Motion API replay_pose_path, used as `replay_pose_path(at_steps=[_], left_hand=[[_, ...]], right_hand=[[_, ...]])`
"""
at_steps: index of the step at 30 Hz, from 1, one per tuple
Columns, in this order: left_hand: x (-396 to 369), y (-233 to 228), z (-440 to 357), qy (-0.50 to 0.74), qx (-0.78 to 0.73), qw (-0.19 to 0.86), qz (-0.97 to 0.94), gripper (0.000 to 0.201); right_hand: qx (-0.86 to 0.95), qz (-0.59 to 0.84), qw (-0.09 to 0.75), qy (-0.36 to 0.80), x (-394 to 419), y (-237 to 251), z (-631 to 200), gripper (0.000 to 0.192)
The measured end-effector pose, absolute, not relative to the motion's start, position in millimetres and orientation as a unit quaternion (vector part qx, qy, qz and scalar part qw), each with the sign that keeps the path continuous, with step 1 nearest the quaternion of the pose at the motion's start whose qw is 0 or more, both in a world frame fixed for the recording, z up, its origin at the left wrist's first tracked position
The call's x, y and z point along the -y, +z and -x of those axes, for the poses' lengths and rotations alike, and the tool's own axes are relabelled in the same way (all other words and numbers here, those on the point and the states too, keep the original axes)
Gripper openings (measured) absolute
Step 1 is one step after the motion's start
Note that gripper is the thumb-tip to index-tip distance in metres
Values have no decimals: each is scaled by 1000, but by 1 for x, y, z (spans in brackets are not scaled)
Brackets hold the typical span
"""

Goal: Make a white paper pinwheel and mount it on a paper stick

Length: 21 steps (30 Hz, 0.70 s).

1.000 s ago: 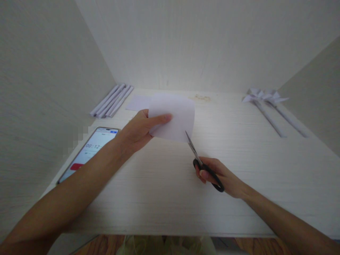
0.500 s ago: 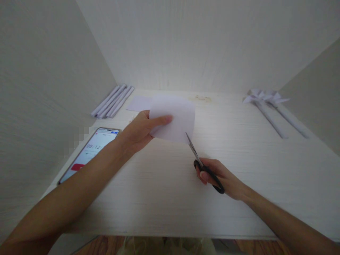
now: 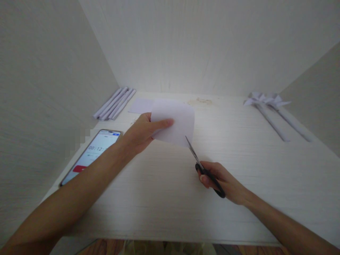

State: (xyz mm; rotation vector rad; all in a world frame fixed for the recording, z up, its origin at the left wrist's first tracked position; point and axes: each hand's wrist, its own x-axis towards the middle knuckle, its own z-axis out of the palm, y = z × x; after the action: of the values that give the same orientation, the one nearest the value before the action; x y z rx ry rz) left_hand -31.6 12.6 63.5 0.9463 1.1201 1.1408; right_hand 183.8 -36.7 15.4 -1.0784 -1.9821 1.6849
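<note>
White paper sheet [image 3: 176,111] is pinched above tabletop [image 3: 159,198] between thumb and fingers of left hand [image 3: 139,132]. Scissors [image 3: 205,171] are gripped in curled right hand [image 3: 224,180], blade tips seen against sheet's lower right corner; contact cannot be told.

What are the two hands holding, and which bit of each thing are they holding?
The left hand holds the paper by its left side. The right hand holds the scissors by the black handles.

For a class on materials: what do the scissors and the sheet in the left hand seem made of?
Scissors: blades likely steel, given their grey metallic sheen; handles probably plastic, smooth-looking and black. Sheet: apparently paper, matt white, thin and gently curving in the left hand.
</note>
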Motion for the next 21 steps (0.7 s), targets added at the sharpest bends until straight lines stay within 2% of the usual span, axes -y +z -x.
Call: replay_pose_path(at_steps=[21], left_hand=[[-12, 64, 31, 490, -484, 599, -407, 25]], right_hand=[[706, 384, 168, 571, 37, 11, -185, 41]])
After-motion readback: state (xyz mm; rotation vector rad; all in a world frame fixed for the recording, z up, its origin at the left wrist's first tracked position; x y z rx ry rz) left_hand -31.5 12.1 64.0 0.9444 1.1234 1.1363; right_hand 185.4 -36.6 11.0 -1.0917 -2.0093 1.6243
